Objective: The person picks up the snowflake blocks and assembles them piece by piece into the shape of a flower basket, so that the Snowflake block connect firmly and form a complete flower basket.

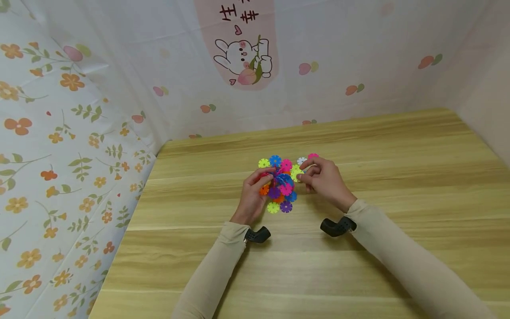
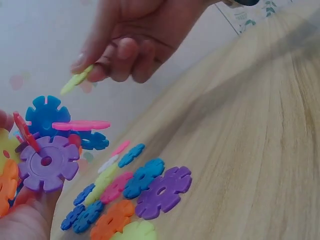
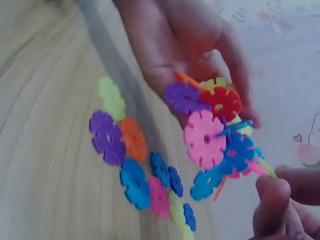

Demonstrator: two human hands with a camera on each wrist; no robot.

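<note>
- left hand (image 1: 252, 195): fingers curled on the cluster (image 1: 283, 179)
- cluster: joined coloured discs, raised above the table (image 1: 358, 266)
- right hand (image 1: 324, 179): thumb and finger pinching a yellow disc (image 2: 77, 80) just beside the cluster; contact cannot be told
- loose discs (image 2: 142, 178): grouped on the table, below the cluster
- table: wood, reaching widely past both hands; far and left edges well apart from them, along the curtains (image 1: 358, 66)

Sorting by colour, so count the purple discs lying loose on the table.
1: the purple disc beside the orange disc and a yellow-green disc; others may be hidden.
</note>
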